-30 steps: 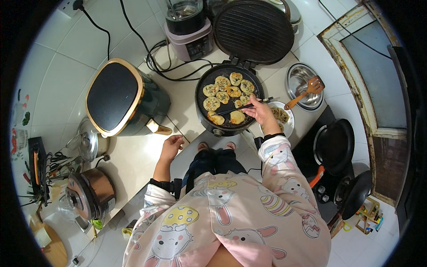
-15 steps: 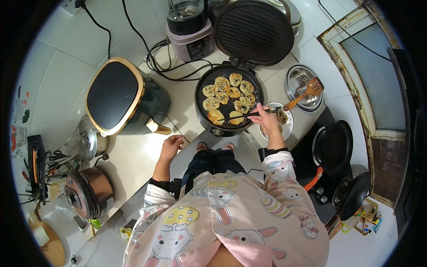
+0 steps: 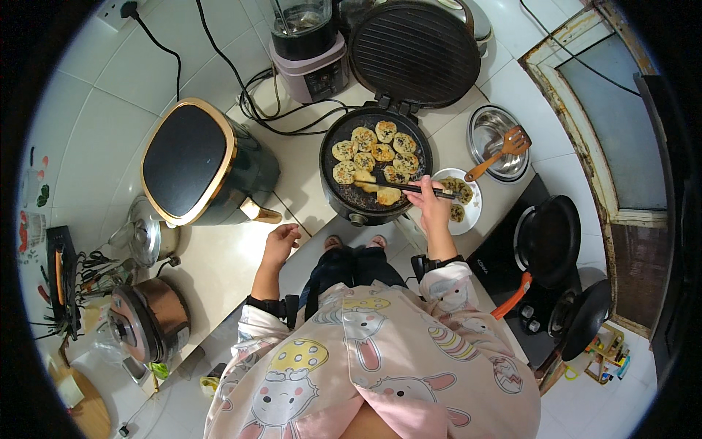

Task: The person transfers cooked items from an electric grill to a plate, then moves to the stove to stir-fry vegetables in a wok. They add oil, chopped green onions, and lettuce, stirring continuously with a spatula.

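**Chopsticks over the griddle pan**

The right hand point(image 3: 431, 207) reaches forward from its patterned sleeve, forearm stretched up toward the open electric griddle pan point(image 3: 375, 164) on the counter point(image 3: 307, 172). Its fingers are closed around a pair of dark chopsticks point(image 3: 404, 186), which run leftward across the pan's near rim. The tips sit at a golden pancake point(image 3: 365, 181) in the pan's near half, seemingly nipping it, though the contact is too small to judge. More browned pancakes lie in the pan beyond it, and the ribbed lid point(image 3: 414, 53) stands open behind.

Just beside the right hand, a white plate point(image 3: 474, 208) carries a few cooked pancakes.

The left hand point(image 3: 281, 240) rests at the counter's edge, well apart from the pan, fingers loosely curled and holding nothing. A dark air fryer with a gold rim point(image 3: 196, 162) stands near it.
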Action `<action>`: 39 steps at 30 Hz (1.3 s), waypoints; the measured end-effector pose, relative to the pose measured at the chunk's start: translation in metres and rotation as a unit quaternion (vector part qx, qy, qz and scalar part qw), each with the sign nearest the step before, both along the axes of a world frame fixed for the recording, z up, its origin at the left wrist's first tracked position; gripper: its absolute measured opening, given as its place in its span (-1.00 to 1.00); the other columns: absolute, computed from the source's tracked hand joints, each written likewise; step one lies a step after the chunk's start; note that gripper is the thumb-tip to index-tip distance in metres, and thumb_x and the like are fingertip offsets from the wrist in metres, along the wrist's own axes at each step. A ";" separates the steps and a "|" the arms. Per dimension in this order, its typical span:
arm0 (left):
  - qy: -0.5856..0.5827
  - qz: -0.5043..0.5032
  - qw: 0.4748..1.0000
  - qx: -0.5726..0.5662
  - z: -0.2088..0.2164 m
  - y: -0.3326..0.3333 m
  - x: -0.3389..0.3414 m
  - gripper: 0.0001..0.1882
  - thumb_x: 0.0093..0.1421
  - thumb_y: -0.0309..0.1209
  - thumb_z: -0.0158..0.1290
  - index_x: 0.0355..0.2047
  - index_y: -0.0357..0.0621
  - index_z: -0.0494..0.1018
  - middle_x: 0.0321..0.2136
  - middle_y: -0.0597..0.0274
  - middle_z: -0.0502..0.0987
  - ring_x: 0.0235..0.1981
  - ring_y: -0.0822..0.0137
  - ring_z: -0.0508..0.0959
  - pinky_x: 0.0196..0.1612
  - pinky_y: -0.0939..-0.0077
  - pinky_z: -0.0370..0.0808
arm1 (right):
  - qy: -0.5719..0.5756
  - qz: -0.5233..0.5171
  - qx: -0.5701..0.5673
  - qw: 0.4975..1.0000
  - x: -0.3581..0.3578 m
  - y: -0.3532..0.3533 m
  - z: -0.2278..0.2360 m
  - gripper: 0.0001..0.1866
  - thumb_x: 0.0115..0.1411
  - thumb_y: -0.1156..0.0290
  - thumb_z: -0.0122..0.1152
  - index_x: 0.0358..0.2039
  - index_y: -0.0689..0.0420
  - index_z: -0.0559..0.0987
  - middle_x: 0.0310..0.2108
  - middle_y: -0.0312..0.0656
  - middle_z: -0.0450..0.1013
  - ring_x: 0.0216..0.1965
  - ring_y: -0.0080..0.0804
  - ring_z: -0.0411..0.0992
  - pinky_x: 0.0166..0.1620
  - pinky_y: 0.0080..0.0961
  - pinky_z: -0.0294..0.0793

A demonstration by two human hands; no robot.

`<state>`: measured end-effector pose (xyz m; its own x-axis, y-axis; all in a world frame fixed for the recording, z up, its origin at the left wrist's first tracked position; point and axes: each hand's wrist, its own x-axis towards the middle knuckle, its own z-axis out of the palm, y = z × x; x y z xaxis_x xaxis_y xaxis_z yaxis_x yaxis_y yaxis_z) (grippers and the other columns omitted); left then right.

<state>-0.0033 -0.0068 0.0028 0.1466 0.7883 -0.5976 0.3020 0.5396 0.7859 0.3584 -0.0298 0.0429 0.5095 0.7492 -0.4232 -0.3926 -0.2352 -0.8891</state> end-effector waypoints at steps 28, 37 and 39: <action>-0.006 -0.027 1.000 -0.006 0.001 0.007 0.013 -0.73 0.24 -0.42 0.00 -0.13 -0.37 0.43 -0.40 0.20 0.54 -0.37 0.43 0.53 -0.38 0.60 0.47 | -0.016 -0.074 -0.006 0.997 -0.030 -0.018 0.018 -0.54 0.29 0.09 0.01 -0.32 0.35 0.50 -0.34 -0.04 0.49 -0.37 -0.25 0.56 -0.35 -0.48 0.57; -0.003 -0.040 0.999 -0.003 -0.006 0.011 0.016 -0.74 0.23 -0.43 0.01 -0.14 -0.37 0.43 -0.40 0.18 0.54 -0.39 0.42 0.54 -0.39 0.58 0.49 | -0.095 -0.053 -0.019 0.994 0.030 -0.058 0.039 -0.53 0.29 0.11 0.00 -0.33 0.37 0.50 -0.36 -0.02 0.51 -0.31 -0.26 0.55 -0.23 -0.45 0.58; -0.018 -0.043 0.999 0.007 -0.007 0.013 0.017 -0.74 0.23 -0.43 0.01 -0.13 -0.37 0.43 -0.40 0.18 0.55 -0.40 0.42 0.54 -0.40 0.59 0.49 | -0.087 -0.036 -0.028 0.995 0.038 -0.058 0.029 -0.54 0.29 0.10 0.00 -0.34 0.36 0.49 -0.34 -0.01 0.50 -0.30 -0.22 0.55 -0.22 -0.42 0.58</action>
<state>0.0135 0.0061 -0.0047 0.2359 0.7800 -0.5796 0.3173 0.5019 0.8046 0.3965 -0.0877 0.0719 0.6305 0.6856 -0.3638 -0.2523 -0.2622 -0.9314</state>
